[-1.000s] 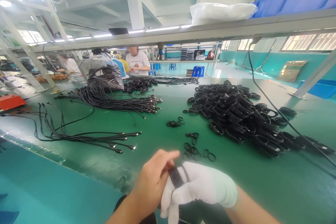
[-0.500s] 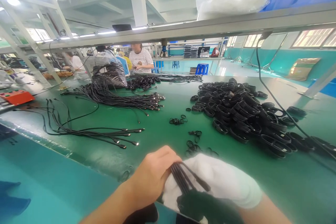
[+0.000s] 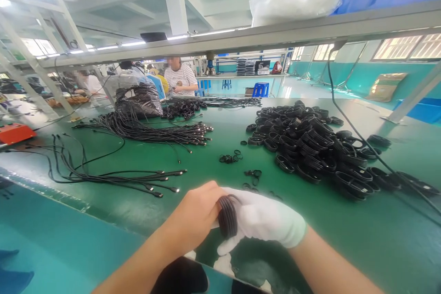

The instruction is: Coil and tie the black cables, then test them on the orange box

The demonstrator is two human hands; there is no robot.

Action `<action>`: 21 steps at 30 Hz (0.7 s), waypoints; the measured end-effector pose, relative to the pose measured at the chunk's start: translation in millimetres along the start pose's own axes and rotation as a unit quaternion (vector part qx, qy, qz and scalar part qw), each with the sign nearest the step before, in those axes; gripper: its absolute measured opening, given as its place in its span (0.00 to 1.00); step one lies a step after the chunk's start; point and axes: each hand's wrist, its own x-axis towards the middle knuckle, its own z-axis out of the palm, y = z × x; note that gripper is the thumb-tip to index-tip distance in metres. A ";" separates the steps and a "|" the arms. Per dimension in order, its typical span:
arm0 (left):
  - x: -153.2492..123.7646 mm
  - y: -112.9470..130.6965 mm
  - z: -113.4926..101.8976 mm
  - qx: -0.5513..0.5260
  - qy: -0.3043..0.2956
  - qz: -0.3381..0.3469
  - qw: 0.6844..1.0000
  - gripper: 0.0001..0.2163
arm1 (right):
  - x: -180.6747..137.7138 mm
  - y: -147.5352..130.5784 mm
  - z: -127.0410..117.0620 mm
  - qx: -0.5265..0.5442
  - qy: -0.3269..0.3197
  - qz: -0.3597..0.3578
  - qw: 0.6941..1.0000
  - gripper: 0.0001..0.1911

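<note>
Between my two hands, just above the table's near edge, is a coiled black cable (image 3: 228,218), wound in several tight loops. My bare left hand (image 3: 201,204) is closed on the coil's left side, its fingertips hidden behind the loops. On the other side my right hand (image 3: 263,216), in a white glove, grips the coil too, with a gloved finger reaching below it. Beyond my hands lie small black bands (image 3: 231,157) and a few more bands (image 3: 254,175) on the green table (image 3: 206,165).
Loose straight cables (image 3: 138,179) lie to the left, with a larger cable bundle (image 3: 161,131) behind them. A big heap of coiled cables (image 3: 303,142) fills the right. A hanging cord (image 3: 351,128) crosses there. An overhead shelf (image 3: 220,46) spans the table. A person (image 3: 179,78) sits beyond.
The cable strands held between my hands now form a compact round coil. My gloved right hand has moved left and slightly up, closer to my left hand. The view has shifted slightly.
</note>
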 end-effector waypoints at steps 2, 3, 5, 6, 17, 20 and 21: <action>2.5 1.0 0.9 0.012 -0.003 -0.023 1.000 0.14 | 3.5 2.2 0.0 -0.016 0.040 0.004 0.999 0.28; 3.6 1.1 1.3 0.010 0.003 -0.034 0.999 0.14 | 5.1 3.2 0.6 -0.025 0.063 0.005 0.998 0.25; 5.4 0.8 1.4 -0.019 0.026 -0.055 0.998 0.11 | 7.4 5.1 1.5 -0.027 0.093 0.001 0.995 0.23; 6.2 0.6 1.2 -0.038 0.038 -0.064 0.997 0.10 | 8.0 5.9 1.4 -0.019 0.100 -0.003 0.995 0.23; 19.9 -3.0 6.1 -0.144 0.009 -0.153 0.978 0.09 | 5.4 11.2 -1.7 0.005 0.157 0.009 0.987 0.12; 21.8 -5.0 9.4 -0.083 0.014 -0.161 0.983 0.07 | 8.7 14.8 0.8 0.002 0.171 0.016 0.985 0.13; 22.7 -5.2 9.5 -0.062 0.018 -0.162 0.985 0.06 | 9.5 16.4 0.9 0.005 0.168 0.017 0.986 0.15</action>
